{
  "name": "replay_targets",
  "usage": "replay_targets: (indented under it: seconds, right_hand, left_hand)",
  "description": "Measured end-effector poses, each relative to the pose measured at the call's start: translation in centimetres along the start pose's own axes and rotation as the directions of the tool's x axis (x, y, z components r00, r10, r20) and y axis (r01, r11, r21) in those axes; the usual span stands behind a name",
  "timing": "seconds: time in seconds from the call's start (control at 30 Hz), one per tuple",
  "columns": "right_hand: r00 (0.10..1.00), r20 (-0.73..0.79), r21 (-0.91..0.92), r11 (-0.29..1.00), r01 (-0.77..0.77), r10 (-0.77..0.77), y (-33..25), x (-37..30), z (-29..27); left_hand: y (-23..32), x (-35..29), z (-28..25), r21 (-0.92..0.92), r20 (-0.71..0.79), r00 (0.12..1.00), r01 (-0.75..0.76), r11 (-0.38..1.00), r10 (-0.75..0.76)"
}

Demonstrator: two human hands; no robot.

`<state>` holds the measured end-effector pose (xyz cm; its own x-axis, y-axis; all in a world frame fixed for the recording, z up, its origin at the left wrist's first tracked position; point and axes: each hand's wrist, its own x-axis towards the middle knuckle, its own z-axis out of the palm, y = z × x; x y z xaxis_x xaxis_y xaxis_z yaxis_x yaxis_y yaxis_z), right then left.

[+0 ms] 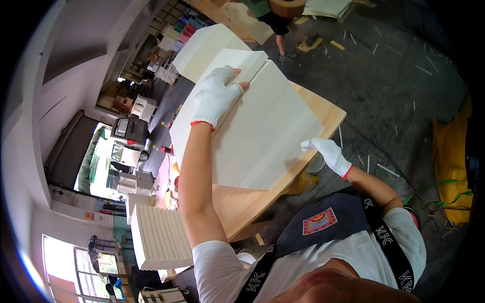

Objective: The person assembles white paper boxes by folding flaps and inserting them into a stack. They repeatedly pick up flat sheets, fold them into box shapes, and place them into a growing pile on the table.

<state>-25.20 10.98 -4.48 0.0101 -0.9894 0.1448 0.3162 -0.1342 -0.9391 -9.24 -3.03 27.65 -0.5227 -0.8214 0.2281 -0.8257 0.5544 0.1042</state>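
My left hand, in a white knitted glove with two fingertips bare, lies on a raised stack of white boards. Its fingers are apart, and the bare tips reach over the stack's long edge. A lower, wide white board lies against that edge on a wooden tabletop. At the right edge of this wide board is my gloved right hand, its fingers stretched out with the tips at the board; its thumb is not plainly visible. Neither hand visibly lifts anything.
Another pale stack stands beyond the boards. Ridged white pieces are piled at the left. A person carries a round brown item in the background. Thin offcuts litter the dark floor; a yellow sack hangs at right.
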Motion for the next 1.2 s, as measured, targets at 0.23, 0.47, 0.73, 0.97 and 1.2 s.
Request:
replay_targets:
  seconds: [0.23, 0.47, 0.73, 0.97, 1.2]
  right_hand:
    - [1.0, -0.021, 0.003, 1.0, 0.001, -0.001, 1.2, -0.1, -0.8]
    - [0.997, -0.039, 0.02, 0.997, -0.068, 0.069, 1.0, -0.3, -1.1]
    - [0.997, -0.05, 0.062, 0.997, -0.05, 0.053, 2.1, -0.7, -1.4]
    - [0.993, -0.069, 0.083, 0.993, -0.089, 0.094, 2.6, -0.9, -1.5]
    - [0.991, -0.079, 0.071, 0.992, -0.102, 0.107, 3.3, -1.1, -1.7]
  left_hand:
    - [-0.2, 0.4, -0.1, -0.005, 0.008, 0.998, 0.058, 0.998, -0.058]
    - [-1.0, 0.7, 0.2, -0.052, 0.01, 0.999, 0.033, 0.998, -0.033]
    - [-1.2, 0.7, 0.2, -0.066, 0.01, 1.0, 0.03, 0.997, -0.029]
    - [-0.9, 0.6, 0.1, -0.092, 0.022, 0.998, 0.058, 0.994, -0.056]
    - [-0.5, 0.4, 0.0, -0.083, 0.006, 1.0, 0.027, 0.996, -0.027]
